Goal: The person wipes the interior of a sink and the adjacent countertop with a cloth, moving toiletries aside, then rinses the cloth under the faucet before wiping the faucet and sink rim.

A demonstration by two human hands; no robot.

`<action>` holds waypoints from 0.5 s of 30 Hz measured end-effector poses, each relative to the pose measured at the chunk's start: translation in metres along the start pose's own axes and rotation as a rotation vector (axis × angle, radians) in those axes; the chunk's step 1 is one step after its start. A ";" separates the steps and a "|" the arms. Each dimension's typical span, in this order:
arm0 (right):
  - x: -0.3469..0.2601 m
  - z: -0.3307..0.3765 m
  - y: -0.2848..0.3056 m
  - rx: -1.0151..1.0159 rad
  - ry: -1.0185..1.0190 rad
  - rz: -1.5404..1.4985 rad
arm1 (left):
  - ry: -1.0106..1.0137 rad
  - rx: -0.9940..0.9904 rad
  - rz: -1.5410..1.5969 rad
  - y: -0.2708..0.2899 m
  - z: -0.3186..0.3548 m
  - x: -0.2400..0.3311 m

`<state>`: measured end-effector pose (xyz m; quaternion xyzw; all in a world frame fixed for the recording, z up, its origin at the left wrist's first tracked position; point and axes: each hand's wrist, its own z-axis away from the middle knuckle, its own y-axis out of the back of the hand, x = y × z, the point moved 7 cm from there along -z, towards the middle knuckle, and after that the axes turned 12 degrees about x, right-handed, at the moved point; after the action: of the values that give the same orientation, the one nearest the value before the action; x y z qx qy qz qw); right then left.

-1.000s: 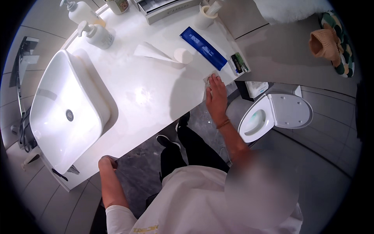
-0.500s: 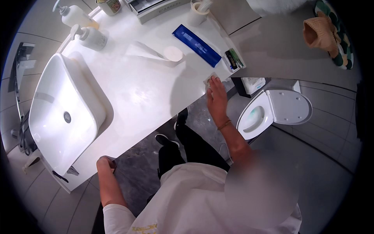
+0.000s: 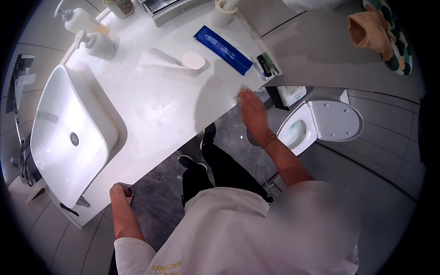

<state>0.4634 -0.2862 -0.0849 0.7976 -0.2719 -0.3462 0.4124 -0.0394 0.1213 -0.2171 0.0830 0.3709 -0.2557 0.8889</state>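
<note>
Wipe (image 3: pixel 241 90), pale, rumpled and blurred, sits at the counter's (image 3: pixel 158 110) front edge, held under the right hand's (image 3: pixel 254 111) close-set fingers; whether the curled left hand (image 3: pixel 121 189) grips anything, I cannot tell

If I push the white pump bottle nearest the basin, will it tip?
The white pump bottle would probably tip if pushed at its raised pump head. It looks smooth, so might slip. Weight is uncertain: its contents are hidden.

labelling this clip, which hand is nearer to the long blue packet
Right. The right hand is at the counter front edge, just below the blue packet in the picture; the left hand is farther along that edge, near the basin.
</note>
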 end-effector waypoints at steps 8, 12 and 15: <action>-0.063 0.018 -0.015 -0.217 0.240 -0.305 | 0.060 0.036 0.161 -0.008 -0.061 -0.021; 0.010 -0.005 0.001 0.005 -0.035 -0.075 | 0.060 0.063 0.071 -0.004 -0.034 -0.006; -0.014 0.001 -0.012 0.126 -0.190 -0.004 | 0.023 0.127 0.109 -0.001 -0.039 -0.011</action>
<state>0.4554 -0.2702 -0.0911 0.7861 -0.3294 -0.4031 0.3331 -0.0709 0.1380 -0.2370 0.1623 0.3590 -0.2292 0.8901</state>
